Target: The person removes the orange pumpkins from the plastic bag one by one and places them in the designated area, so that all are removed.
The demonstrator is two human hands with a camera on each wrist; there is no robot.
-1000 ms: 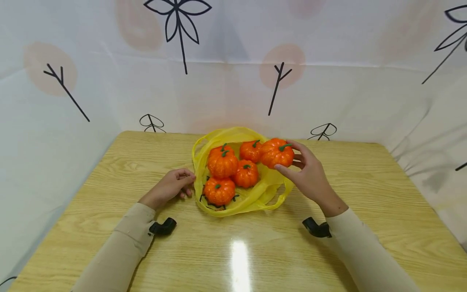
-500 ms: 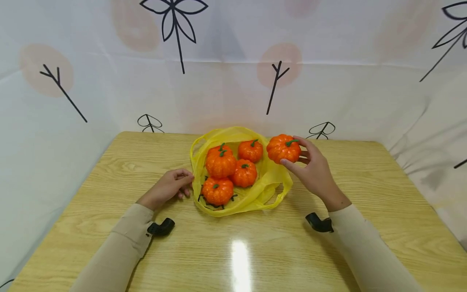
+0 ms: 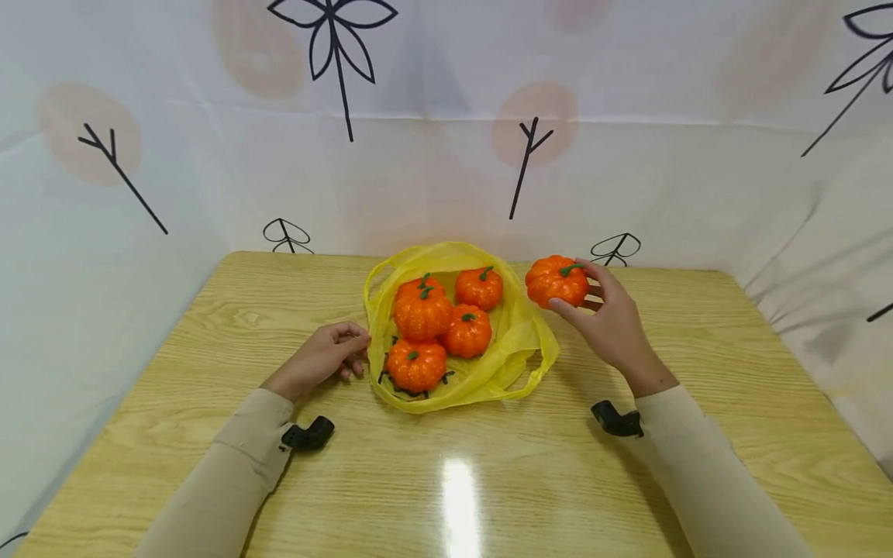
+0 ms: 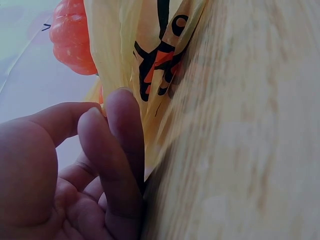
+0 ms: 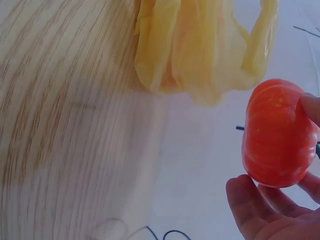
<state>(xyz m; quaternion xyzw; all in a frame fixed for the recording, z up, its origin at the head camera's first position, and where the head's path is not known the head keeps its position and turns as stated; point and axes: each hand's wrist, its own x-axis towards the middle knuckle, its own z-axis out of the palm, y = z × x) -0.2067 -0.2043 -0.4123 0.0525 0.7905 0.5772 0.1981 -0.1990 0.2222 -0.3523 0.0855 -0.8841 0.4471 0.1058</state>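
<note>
A yellow plastic bag (image 3: 512, 364) lies open on the table with several small orange toy pumpkins inside, one of them a pumpkin (image 3: 416, 365) at the front. At the bag's left rim, my left hand (image 3: 322, 358) pinches the edge between thumb and fingers; the left wrist view shows the fingertips (image 4: 92, 127) against the yellow film. My right hand (image 3: 614, 329) grips another orange pumpkin (image 3: 556, 280) with a green stem, held above the table just right of the bag. In the right wrist view, thumb and fingers span that pumpkin (image 5: 280, 132), apart from the bag.
The wooden table (image 3: 391, 480) carries the bag near its back edge. Behind it hangs a white cloth (image 3: 425, 178) with black plant drawings. A bag handle loop (image 3: 537, 380) lies towards the right. Black wrist mounts (image 3: 310, 434) stick out from both sleeves.
My right hand has carried its pumpkin rightwards from over the bag's right side to beyond the rim. The left hand stays at the bag's left edge, and the other pumpkins hold their places.
</note>
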